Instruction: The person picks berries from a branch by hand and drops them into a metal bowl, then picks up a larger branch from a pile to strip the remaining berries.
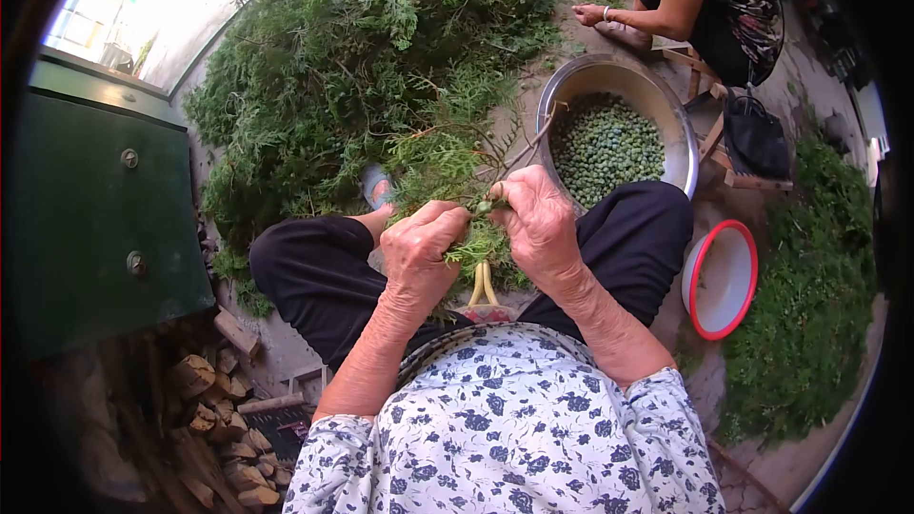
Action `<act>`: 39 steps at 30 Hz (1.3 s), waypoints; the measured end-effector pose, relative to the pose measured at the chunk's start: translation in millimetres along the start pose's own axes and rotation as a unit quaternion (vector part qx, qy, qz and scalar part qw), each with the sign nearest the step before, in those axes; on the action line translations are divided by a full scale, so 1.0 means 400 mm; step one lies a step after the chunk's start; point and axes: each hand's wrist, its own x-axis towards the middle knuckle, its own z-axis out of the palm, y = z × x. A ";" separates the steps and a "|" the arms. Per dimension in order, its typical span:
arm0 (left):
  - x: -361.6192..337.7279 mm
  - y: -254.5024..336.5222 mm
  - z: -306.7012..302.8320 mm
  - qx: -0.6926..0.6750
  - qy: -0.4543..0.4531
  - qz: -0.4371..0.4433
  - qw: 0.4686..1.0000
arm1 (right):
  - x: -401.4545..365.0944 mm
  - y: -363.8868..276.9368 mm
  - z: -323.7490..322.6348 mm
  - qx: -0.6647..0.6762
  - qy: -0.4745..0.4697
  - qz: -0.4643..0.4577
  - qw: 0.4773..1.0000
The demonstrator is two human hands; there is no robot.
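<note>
Far left stands a green cabinet [95, 209], with split firewood [214, 419] stacked near its foot. Beyond the seated person's knees a big heap of cut evergreen branches [362, 48] covers the floor.

The left hand [424, 252] is over the lap, its grip closed round the leafy part of a sprig [447, 167], fingers curled in and thumb on top. The sprig fans up and away from both hands, towards the heap. Just beside it, the right hand [538, 219] has thumb and forefinger pinched tight on the same sprig, where a small green bead seems to sit; the other fingers are folded under.

To my eye, this goes best if the left hand holds the stem firm close to the pinch, so that the twig does not bend away. The right should nip only the bead, not the scale leaves around it. Working with the hands nearer the bowl would mean fewer strays on the floor.

That steel bowl [583, 79] sits just beyond the right knee, half full of green pellets [605, 143]. Right of the knee lies a red-rimmed white basin [719, 281], with nothing in it that I can see. Another person's hand [590, 14] rests on the floor at the far right, and a second pile of greenery [809, 305] lies along the right edge.
</note>
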 end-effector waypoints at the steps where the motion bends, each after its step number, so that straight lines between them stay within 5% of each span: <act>1: 0.001 0.003 0.003 -0.011 0.002 -0.008 1.000 | -0.003 0.000 0.006 -0.040 0.024 -0.004 0.999; 5: 0.011 0.002 0.010 -0.002 0.008 0.002 1.000 | -0.010 0.002 0.029 -0.049 0.079 0.003 0.996; 7: 0.017 0.007 0.010 0.002 -0.016 -0.013 1.000 | -0.019 -0.004 0.028 0.099 0.035 0.178 0.978; 10: 0.019 0.007 0.021 0.010 -0.016 -0.016 1.000 | -0.018 0.016 0.034 -0.032 0.067 0.066 0.995; 14: 0.020 0.014 0.016 0.011 -0.057 -0.063 0.996 | -0.009 0.028 0.024 -0.029 0.048 0.051 0.997; 17: 0.015 0.007 0.020 -0.004 -0.060 -0.083 0.995 | -0.002 0.047 0.008 0.064 -0.007 0.122 0.990; 19: 0.012 0.000 0.026 -0.026 -0.039 -0.078 0.996 | -0.011 0.065 0.003 0.194 -0.078 0.255 0.944; 21: 0.009 0.000 0.027 -0.021 -0.049 -0.084 0.995 | -0.015 0.074 0.000 0.133 -0.082 0.226 0.962; 23: 0.001 -0.006 0.027 -0.016 -0.058 -0.090 0.994 | -0.002 0.085 -0.006 0.116 0.054 0.250 0.960; 25: -0.016 -0.028 0.026 -0.059 -0.042 -0.110 0.991 | 0.002 0.121 -0.042 0.218 0.058 0.298 0.928; 27: -0.020 -0.030 0.023 -0.048 -0.055 -0.119 0.990 | -0.002 0.135 -0.057 0.442 0.064 0.360 0.819; 31: -0.015 -0.028 0.022 -0.012 -0.062 -0.124 0.990 | -0.007 0.078 -0.054 0.570 0.051 0.362 0.736; 34: -0.014 -0.026 0.024 -0.012 -0.065 -0.128 0.990 | -0.004 0.006 -0.065 0.368 -0.070 0.309 0.874; 35: -0.013 -0.024 0.025 -0.012 -0.067 -0.126 0.990 | -0.002 0.001 -0.052 0.224 -0.078 0.209 0.949; 37: -0.011 -0.021 0.024 -0.007 -0.077 -0.141 0.987 | 0.002 -0.009 -0.012 0.097 -0.028 0.058 0.993; 39: -0.008 -0.013 0.023 -0.012 -0.074 -0.137 0.988 | 0.000 -0.003 0.006 0.089 -0.046 0.072 0.992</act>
